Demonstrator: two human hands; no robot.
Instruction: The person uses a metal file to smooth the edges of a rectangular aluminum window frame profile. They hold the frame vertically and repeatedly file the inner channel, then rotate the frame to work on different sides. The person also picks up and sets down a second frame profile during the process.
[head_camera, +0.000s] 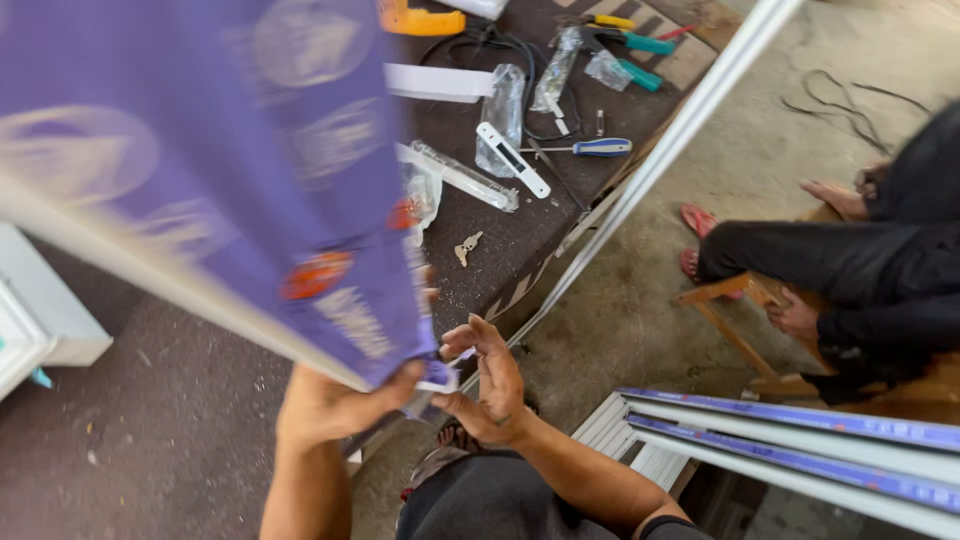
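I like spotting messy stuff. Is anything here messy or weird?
Yes: screwdrivers, clear bags and a black cable lie jumbled on the workbench. Both hands grip a purple-filmed strip, which looks blurred.

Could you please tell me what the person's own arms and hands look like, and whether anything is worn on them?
Both hands are bare: no gloves, rings or watch show on the left hand or the right hand. The forearms are uncovered too. Only a dark sleeve shows on the right arm, near the elbow.

Single view from my head, looking steeply down.
The camera sits close above my hands (420, 395), facing forward over the dark tabletop (180, 430) on the left and the concrete floor (760, 150) on the right.
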